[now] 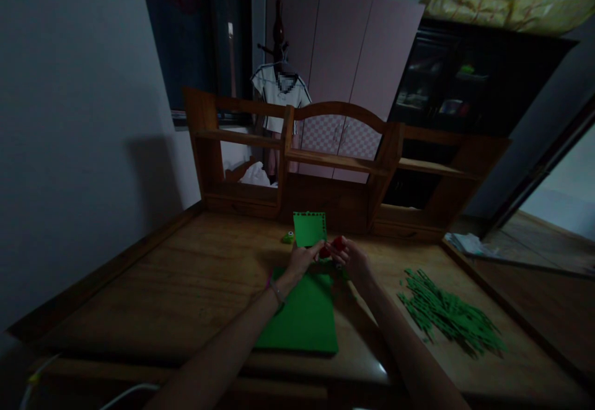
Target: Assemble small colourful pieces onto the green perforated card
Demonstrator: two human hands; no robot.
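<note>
My left hand [304, 259] is closed on the lower edge of a small green sheet [309, 229], held up above the desk. Dark notches or marks run along the sheet's top and right edges. Beside its lower right corner, my right hand [354, 260] is closed around a small red tool [340, 242]; its exact kind is too dark and small to make out. The fingertips of both hands nearly meet there. Below my hands a larger green sheet or stack of sheets [302, 320] lies flat, partly covered by my left forearm.
A loose heap of thin green strips [450, 314] lies on the right of the wooden desk [186, 286]. A small green and white object [288, 237] sits behind my left hand. A wooden shelf unit [334, 162] borders the desk's back, with a wall at left.
</note>
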